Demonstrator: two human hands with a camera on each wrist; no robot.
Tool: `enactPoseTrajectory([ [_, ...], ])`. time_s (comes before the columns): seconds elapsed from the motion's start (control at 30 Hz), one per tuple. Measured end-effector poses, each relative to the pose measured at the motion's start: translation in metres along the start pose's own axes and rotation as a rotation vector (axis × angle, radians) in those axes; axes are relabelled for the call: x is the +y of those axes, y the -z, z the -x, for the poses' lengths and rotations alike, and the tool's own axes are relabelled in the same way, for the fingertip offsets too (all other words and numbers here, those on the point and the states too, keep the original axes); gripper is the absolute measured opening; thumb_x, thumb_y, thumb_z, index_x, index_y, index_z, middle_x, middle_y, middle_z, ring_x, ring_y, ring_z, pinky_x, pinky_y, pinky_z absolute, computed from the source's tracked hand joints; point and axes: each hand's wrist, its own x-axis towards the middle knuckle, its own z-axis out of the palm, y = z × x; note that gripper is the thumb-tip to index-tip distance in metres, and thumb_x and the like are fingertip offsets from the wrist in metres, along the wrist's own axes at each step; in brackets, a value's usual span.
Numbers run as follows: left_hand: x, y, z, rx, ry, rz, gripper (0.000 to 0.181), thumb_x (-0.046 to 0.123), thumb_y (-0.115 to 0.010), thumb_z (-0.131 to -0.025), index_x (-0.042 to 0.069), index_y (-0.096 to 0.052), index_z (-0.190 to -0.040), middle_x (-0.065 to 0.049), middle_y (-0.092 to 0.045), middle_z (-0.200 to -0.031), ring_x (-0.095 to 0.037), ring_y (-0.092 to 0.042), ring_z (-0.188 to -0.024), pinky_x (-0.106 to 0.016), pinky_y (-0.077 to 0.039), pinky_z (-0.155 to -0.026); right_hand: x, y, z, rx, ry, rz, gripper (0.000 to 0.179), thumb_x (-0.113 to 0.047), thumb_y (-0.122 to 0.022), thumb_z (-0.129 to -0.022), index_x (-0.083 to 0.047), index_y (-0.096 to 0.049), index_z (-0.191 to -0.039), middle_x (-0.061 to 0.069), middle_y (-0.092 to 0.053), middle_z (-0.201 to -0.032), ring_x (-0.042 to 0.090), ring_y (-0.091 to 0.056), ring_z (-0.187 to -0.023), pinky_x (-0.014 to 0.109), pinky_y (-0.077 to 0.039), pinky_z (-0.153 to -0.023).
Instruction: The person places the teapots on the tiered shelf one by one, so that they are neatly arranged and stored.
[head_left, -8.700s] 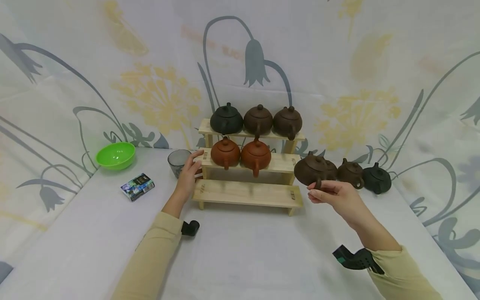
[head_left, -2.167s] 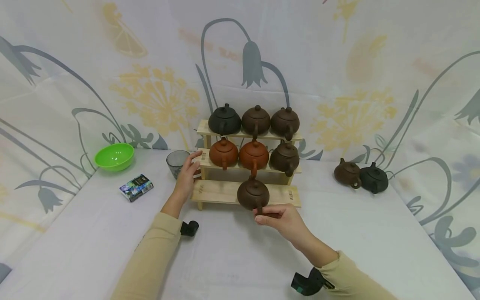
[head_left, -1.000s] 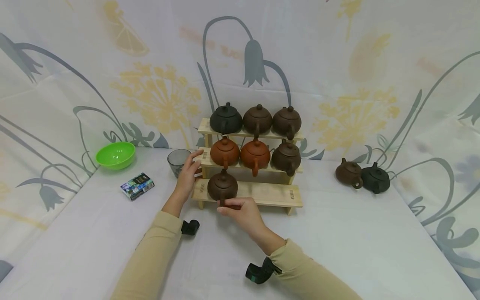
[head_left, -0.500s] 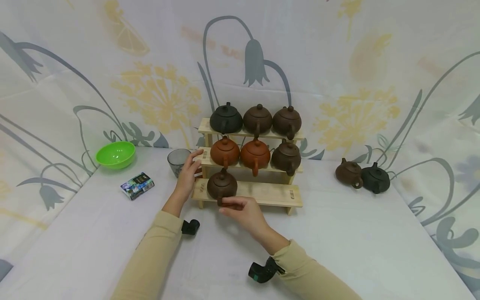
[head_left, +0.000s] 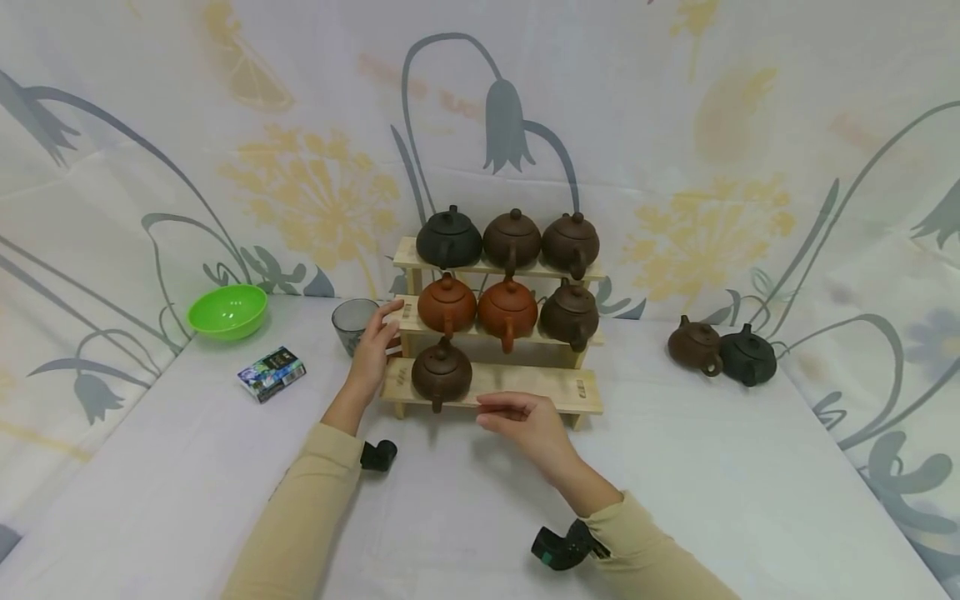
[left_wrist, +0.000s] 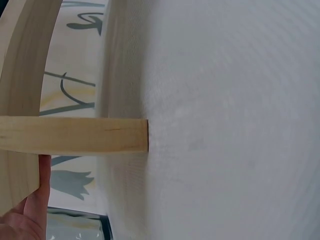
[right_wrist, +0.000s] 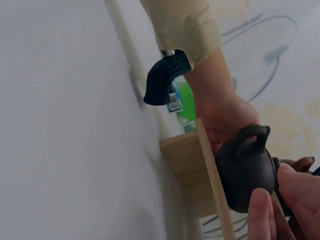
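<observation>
A three-tier wooden stand (head_left: pixel 536 383) carries several teapots. My left hand (head_left: pixel 367 362) grips the left end of its middle tier; in the left wrist view, the hand (left_wrist: pixel 27 215) is partly hidden behind the wood. A dark brown teapot (head_left: pixel 441 372) sits at the left of the lowest tier, handle toward me. To its right, my right hand (head_left: pixel 528 425) hovers in front of that tier, holding nothing. Its thumb and fingers are slightly parted. In the right wrist view, those fingertips (right_wrist: pixel 260 210) appear in front of the teapot (right_wrist: pixel 247 172), which rests on the board.
Two orange-red teapots (head_left: pixel 507 310) and a brown one (head_left: pixel 568 315) fill the middle tier; a black one (head_left: pixel 448 239) and two brown ones stand on top. A brown teapot (head_left: pixel 694 346) and a black teapot (head_left: pixel 747 356) wait at right. Left are a glass (head_left: pixel 352 321), green bowl (head_left: pixel 228 312) and small box (head_left: pixel 272 373).
One brown teapot came to the middle tier's right, another to the lowest tier's left. My right hand has let go of the latter and drawn back right. My left hand stayed.
</observation>
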Motion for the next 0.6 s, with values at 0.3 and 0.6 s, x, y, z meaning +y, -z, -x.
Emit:
enactPoseTrajectory([
  [0.3, 0.000, 0.002, 0.000, -0.005, -0.001, -0.004, 0.041, 0.019, -0.028, -0.103, 0.012, -0.032, -0.143, -0.021, -0.040, -0.129, -0.040, -0.045, -0.116, -0.047, -0.034, -0.097, 0.001, 0.032, 0.009, 0.117, -0.006, 0.018, 0.033, 0.004, -0.071, -0.078, 0.012, -0.063, -0.108, 0.017, -0.067, -0.099, 0.012, -0.065, -0.085, 0.026, -0.050, -0.077],
  [0.6, -0.001, 0.001, -0.001, -0.006, 0.013, 0.008, 0.042, 0.018, -0.029, -0.102, 0.012, -0.032, -0.143, -0.019, -0.041, -0.126, -0.038, -0.046, -0.113, -0.044, -0.036, -0.095, 0.000, 0.058, 0.020, 0.188, -0.017, 0.033, 0.035, 0.002, -0.070, -0.080, 0.014, -0.060, -0.111, 0.013, -0.066, -0.100, 0.011, -0.064, -0.086, 0.025, -0.050, -0.077],
])
